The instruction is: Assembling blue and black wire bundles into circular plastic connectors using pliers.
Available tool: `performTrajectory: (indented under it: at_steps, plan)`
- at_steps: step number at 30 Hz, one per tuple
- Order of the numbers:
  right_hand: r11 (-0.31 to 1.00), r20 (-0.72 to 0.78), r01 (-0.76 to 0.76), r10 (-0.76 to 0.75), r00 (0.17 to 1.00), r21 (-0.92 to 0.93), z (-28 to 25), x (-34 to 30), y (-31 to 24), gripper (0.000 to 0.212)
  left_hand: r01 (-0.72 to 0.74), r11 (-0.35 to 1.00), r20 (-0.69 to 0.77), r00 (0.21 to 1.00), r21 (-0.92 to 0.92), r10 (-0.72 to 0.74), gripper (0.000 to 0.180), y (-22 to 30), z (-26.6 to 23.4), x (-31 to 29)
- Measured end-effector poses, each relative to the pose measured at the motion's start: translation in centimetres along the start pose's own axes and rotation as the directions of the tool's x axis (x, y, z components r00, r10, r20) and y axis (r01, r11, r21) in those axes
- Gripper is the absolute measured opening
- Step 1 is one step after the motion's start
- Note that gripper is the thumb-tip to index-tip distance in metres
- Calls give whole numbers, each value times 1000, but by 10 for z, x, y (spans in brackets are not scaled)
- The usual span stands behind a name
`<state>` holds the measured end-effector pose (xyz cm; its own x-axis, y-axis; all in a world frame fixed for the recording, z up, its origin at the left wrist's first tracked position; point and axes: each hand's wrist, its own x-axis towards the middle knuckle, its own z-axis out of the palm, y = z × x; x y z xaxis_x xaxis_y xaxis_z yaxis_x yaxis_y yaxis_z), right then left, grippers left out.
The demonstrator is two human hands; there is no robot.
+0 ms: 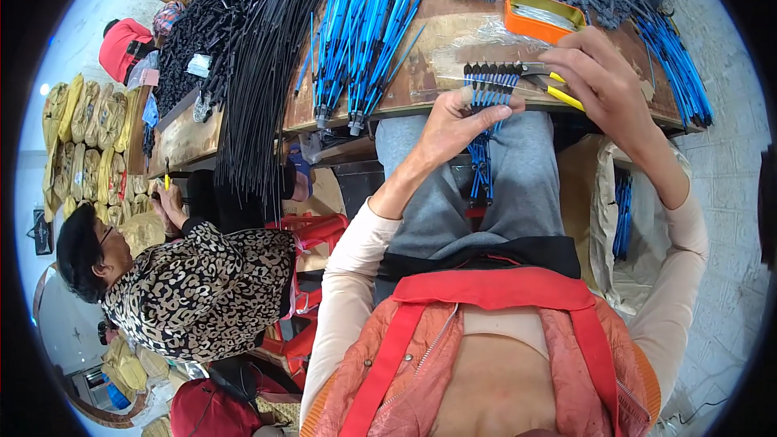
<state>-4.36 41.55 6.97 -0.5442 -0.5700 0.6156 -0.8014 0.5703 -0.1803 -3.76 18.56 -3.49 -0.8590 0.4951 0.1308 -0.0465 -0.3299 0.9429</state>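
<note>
No text, label, brand, number or sign legible anywhere in the frame. Stacked sacks (82,117), left side of the frame: small red marking noted on one, too small to read.

Rod bundle (492,82) in the left grip (458,125) — tin (532,27) behind it on the table (413,85), sack (602,222) to the right

Above the far end of the lap (530,182), the left hand (461,125) pinches with its thumb (490,118), the forearm (396,194) slanting from the lap's left, while the right hand (600,81) curls beyond the lap's right side, elbow (692,247) bent.
</note>
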Motion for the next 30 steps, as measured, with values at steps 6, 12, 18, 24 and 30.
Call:
performTrajectory:
  at_steps: [6, 12, 18, 24, 30]
  plan:
    - [995, 5, 93, -93, 996, -34, 0, 2, -6, 22, -16, 999, 24, 1000, 39, 15, 22, 0, 7, -1]
    - [818, 41, -346, 370, 928, 459, 12, 8, -17, 24, -43, 997, 4, 999, 61, 43, 20, 8, 17, -9]
    - [-420, 567, -446, 229, 791, 791, 44, -14, 7, 42, -200, 972, -36, 978, 125, 205, 19, 97, 69, -18]
    - [-452, 645, -486, 321, 693, 748, 80, -39, -48, 70, -185, 982, -140, 974, -33, 178, 28, 169, 69, 19]
    - [-378, 564, -453, 268, 781, 807, 95, -63, -56, 76, -287, 958, -119, 950, 26, 288, 18, 133, 72, -8]
